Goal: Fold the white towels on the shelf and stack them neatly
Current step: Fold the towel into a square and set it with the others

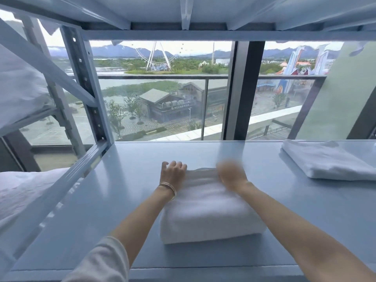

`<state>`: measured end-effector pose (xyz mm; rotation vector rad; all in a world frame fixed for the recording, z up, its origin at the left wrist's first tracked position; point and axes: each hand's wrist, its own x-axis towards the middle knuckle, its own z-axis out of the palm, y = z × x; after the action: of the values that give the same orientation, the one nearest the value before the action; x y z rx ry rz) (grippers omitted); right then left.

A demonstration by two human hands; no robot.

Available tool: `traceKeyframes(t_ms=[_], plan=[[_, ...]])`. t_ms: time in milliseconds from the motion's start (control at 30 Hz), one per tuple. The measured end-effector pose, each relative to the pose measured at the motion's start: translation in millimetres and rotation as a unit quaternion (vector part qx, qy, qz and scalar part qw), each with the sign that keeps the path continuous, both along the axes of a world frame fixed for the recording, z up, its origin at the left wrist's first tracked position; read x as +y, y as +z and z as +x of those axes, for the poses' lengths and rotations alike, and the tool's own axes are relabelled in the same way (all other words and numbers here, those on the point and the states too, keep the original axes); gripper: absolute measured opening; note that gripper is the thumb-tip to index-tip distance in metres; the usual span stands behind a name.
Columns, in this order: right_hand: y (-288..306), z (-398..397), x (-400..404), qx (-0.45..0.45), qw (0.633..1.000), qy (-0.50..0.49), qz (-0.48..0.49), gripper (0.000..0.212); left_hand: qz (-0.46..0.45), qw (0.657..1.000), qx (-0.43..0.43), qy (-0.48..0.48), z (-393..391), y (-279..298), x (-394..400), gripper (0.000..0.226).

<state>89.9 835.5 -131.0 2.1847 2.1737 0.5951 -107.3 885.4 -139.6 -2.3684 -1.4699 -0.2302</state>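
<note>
Both palms lie flat, gripping nothing, left hand [173, 173] and blurred right hand [231, 174] at twelve o'clock on the thick folded white terry towel [209, 208] mid pale-blue metal shelf [122, 180], probably smoothing it.

The building [173, 104] outside the window carries a sign across its front, too small and blurred to read.

Two hands [173, 174] [232, 174] — two white towels [207, 208] [329, 159] — one shelf [122, 190].
</note>
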Motion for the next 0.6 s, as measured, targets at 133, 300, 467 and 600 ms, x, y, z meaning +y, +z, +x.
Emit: traceKeyframes(t_ms=[133, 300, 467, 600], plan=[[-15, 8, 10, 0.010, 0.999, -0.002, 0.048, 0.039, 0.024, 1.000, 0.005, -0.009, 7, -6, 13, 0.028], [-22, 13, 22, 0.024, 0.998, -0.021, 0.046, 0.040, 0.000, 1.000, -0.022, 0.017, 25, -14, 29, 0.031], [-11, 12, 19, 0.038, 0.996, -0.066, -0.056, 0.054, -0.113, 0.992, -0.027, 0.055, 19, -19, 36, 0.045], [-11, 9, -11, 0.135, 0.989, 0.046, -0.027, 0.052, -0.161, 0.985, -0.027, 0.052, 2, -9, 14, 0.062]])
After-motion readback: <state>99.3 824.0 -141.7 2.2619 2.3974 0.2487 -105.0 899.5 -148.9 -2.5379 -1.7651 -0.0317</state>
